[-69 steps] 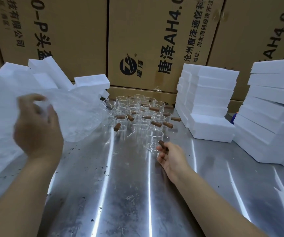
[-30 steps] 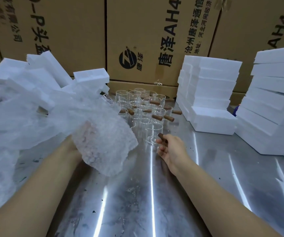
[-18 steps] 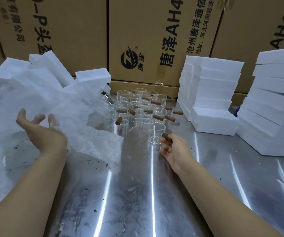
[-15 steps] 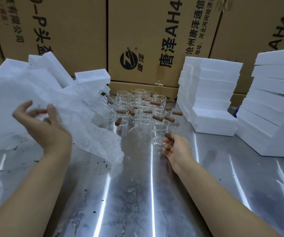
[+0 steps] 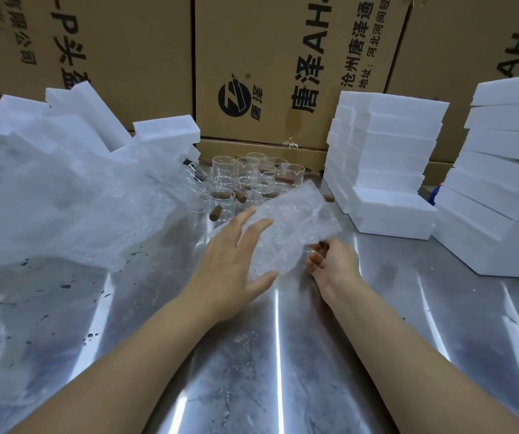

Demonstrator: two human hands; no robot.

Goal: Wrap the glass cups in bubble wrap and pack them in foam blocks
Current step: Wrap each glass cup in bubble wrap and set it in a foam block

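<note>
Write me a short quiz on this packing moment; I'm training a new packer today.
1. True or false: the left hand is balled into a fist around the bubble wrap sheet.
2. What does the right hand hold? A) a foam block B) a cup's wooden handle C) a carton flap
3. Fill in: the neat foam stacks stand to the ___ of the glass cups.
Key: 1 false, its fingers lie straight on the sheet; 2 B; 3 right.
</note>
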